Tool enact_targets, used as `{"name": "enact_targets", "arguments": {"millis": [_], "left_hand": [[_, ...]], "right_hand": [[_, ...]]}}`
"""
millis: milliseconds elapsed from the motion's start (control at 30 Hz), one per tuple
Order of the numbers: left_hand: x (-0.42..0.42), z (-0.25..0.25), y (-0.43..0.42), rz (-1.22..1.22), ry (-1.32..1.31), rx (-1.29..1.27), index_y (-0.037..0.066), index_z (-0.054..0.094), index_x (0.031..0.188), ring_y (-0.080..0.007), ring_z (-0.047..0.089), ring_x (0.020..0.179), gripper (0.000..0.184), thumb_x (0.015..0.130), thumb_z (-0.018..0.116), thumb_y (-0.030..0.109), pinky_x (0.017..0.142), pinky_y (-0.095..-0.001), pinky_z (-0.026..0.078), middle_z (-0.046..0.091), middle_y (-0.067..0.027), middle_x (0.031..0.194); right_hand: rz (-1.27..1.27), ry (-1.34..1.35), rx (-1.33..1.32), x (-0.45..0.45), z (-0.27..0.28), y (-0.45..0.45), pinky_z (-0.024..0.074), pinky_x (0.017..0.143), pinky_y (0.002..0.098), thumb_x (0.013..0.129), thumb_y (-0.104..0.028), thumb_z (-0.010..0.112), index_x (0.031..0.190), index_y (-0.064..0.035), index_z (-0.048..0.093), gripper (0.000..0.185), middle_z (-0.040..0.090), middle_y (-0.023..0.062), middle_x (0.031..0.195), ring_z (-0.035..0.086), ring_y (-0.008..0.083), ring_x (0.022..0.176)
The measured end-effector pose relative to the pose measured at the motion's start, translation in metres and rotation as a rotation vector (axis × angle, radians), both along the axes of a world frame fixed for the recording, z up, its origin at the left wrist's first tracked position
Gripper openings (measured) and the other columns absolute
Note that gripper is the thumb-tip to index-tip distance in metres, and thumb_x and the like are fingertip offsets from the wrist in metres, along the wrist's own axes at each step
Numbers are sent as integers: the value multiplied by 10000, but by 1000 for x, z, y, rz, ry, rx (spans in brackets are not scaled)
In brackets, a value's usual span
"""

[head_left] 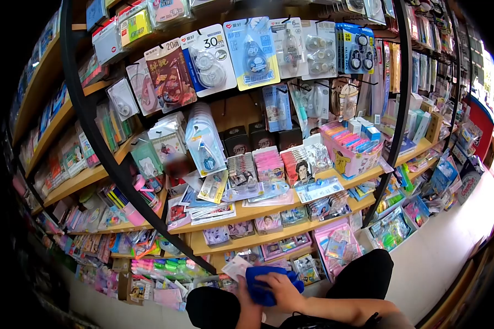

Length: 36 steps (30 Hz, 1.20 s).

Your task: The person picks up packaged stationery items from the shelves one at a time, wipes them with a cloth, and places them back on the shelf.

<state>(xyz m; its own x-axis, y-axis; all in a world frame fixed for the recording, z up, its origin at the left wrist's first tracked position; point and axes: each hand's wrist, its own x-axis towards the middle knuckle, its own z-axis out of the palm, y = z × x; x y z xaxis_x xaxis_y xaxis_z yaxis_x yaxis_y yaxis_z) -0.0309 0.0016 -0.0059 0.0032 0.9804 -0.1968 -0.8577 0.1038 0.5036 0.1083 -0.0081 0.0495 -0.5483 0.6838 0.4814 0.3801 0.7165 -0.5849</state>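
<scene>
Low in the view, between my knees, my right hand [281, 290] has its fingers pressed on a bunched blue cloth [262, 285]. My left hand [247, 299] holds a pale, flat packaged item [237, 267] upright beside the cloth's left edge. The cloth touches the package's right side and hides part of it. In front of my hands is the lowest shelf, with small packs and a pink box [335, 247] of packaged items to the right.
Shelves [258, 211] of stationery rise ahead, with hanging correction tape packs [211, 60] and a pink bin [348, 151] of boxes. Black posts [392, 109] stand left and right. Open trays [389, 227] sit on the floor [422, 263] at right.
</scene>
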Motion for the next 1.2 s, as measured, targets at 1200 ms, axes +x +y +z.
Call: {"name": "enact_targets", "arguments": {"millis": [1200], "left_hand": [[64,7,-6,32,796,175,33,456,1134,-122,507,895,271,920,439,199,746,-263,418,526,-43,1005]], "right_hand": [[-203,865,-841,15,-29,34,390,857,259,892,-160,522,1213,-16,464,356,548,47,1086,488,118,962]]}}
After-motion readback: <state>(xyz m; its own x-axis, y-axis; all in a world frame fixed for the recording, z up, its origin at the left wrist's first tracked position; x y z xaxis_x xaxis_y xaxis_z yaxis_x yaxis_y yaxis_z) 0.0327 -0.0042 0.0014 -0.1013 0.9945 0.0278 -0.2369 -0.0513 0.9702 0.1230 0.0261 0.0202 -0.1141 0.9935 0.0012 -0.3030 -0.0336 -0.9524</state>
